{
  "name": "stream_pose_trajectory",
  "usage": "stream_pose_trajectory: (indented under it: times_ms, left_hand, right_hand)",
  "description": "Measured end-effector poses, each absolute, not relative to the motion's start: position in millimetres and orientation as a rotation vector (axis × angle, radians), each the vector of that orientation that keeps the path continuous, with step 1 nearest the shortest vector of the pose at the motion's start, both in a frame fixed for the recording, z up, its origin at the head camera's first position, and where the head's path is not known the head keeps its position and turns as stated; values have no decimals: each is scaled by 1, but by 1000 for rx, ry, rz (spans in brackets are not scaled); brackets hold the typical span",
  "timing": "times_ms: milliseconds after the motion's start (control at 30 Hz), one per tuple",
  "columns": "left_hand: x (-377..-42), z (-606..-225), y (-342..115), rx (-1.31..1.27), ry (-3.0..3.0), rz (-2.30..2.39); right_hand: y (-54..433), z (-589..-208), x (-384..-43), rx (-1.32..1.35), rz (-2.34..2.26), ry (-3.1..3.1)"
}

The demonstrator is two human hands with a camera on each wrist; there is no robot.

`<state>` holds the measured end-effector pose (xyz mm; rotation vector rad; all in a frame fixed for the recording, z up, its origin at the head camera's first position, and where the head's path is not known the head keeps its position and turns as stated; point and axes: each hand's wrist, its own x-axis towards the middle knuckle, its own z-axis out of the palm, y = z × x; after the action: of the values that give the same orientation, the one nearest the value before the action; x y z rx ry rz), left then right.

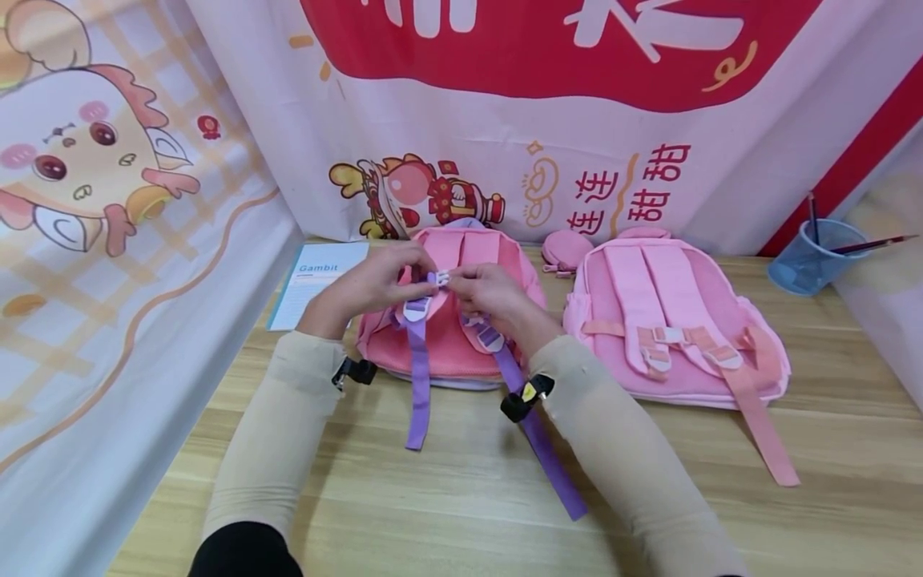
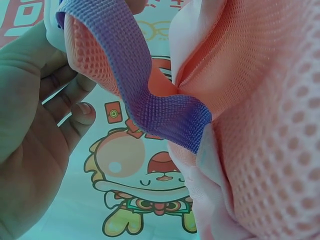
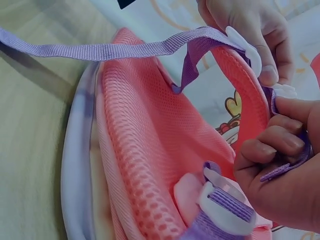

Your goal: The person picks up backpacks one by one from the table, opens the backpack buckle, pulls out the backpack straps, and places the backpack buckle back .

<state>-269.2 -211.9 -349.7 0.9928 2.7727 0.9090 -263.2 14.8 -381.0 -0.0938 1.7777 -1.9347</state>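
Nearly touching, left grip, right grip, fingers curled, pinching white buckle

Beige sleeves are worn with black wrist cameras.

Between the left hand and the right hand, a small white buckle looks like smooth plastic. Below them trail long, flat purple straps of ribbed, matt woven webbing; beneath, the rounded coral-pink backpack is cloth with rough, holed mesh. Under both hands, the flat pale-brown tabletop shows smooth wood grain.
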Motion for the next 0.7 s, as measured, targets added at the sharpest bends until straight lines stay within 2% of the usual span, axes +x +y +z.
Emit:
stream_pose_trajectory:
  times_ms: [300,700]
  left_hand:
    - [-269,-348,-215,958,2782,921]
    - [-269,-350,-215,953,2776,936]
  right_hand:
    - [37,-376,-266,-183,-1675,2048]
    - [37,-379,-265,-283,-1691,2044]
